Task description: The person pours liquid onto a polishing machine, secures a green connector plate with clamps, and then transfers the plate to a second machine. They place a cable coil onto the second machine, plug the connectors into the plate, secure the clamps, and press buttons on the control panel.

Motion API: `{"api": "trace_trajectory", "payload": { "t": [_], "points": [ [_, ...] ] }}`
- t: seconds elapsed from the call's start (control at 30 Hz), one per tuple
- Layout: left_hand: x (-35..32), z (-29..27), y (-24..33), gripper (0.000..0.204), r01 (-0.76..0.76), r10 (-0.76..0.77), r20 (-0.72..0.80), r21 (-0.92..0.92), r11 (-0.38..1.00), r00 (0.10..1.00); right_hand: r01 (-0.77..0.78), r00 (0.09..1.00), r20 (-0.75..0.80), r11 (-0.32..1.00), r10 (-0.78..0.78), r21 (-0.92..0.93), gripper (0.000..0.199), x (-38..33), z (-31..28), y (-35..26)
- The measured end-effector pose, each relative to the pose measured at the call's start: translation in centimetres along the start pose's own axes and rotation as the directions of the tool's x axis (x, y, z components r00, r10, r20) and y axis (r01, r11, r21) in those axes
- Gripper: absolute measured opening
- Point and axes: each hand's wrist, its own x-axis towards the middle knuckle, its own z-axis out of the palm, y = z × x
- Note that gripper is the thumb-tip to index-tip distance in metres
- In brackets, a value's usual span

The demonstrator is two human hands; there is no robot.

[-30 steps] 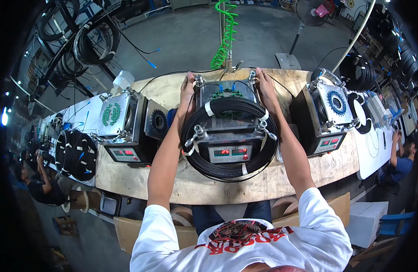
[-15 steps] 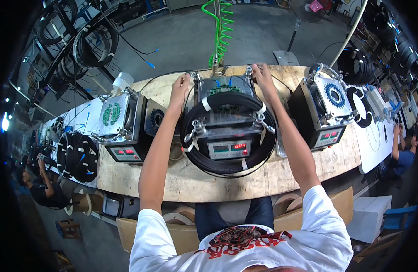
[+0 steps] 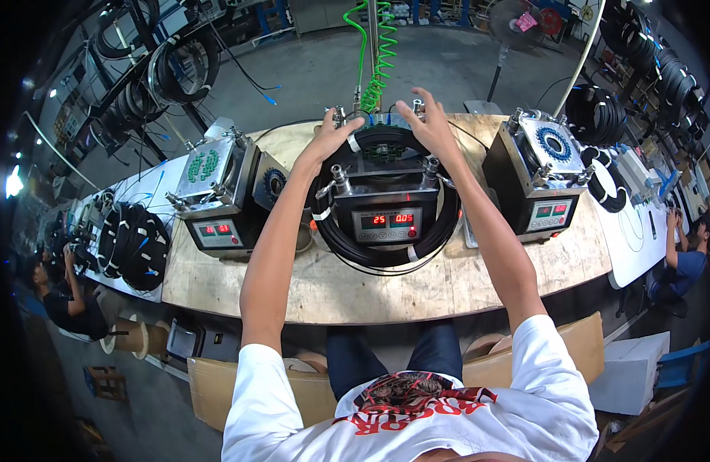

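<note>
Both hands shifted inward over the past half second, from the outer flanks of the middle machine toward the far edge of its top. The left hand was poised near the far left corner, thumb spread away from the fingers and pointing inward to the right. The right hand was over the far right corner, its fingers splayed and its thumb also turned inward; whether either hand touched the corner clamps could not be told.

Between the forearms lay a black cable coil, looped around the machine (white tape bound it in places). A ring with no clear long axis, it sat on a slant: its far arc crossed the top beside a round green fixture, and its near arc hung low in front of the machine, below the red-lit display panel. The ring's hollow faced up and toward the wearer. Similar machines flanked it on the wooden workbench, one to the left, one to the right.
</note>
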Motion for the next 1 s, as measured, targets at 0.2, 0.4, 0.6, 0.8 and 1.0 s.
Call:
{"api": "trace_trajectory", "payload": {
  "t": [0.2, 0.4, 0.6, 0.8, 1.0],
  "points": [
    [0.6, 0.7, 2.0, 0.099, 0.053, -0.044, -0.068, 0.142, 0.988, 0.997, -0.103, 0.994, 0.01, 0.98, 0.106, -0.169, 0.087, -0.5, 0.0, -0.1],
    [-0.6, 1.6, 2.7, 0.097, -0.09, 0.1, -0.148, 0.074, 0.993, 0.984, -0.126, 0.984, 0.126, 0.992, 0.122, 0.027, 0.093, 0.5, -0.2, 1.7],
    [-1.1, 1.3, 2.2, 0.11, -0.197, 0.198, -0.13, 0.023, 0.98, 0.972, -0.156, 0.988, 0.039, 0.948, 0.151, 0.277, 0.094, -0.4, -0.4, 1.4],
    [1.6, 0.3, -0.3, 0.094, -0.194, 0.159, -0.132, -0.311, 0.93, 0.978, -0.148, 0.987, 0.093, 0.964, 0.13, 0.219, 0.092, 0.7, -0.1, 3.3],
    [1.6, -0.6, -1.3, 0.057, -0.072, 0.071, -0.014, -0.259, 0.963, 0.997, -0.039, 0.98, 0.201, 0.974, -0.007, 0.222, 0.072, 1.3, 0.0, 4.3]
  ]
}}
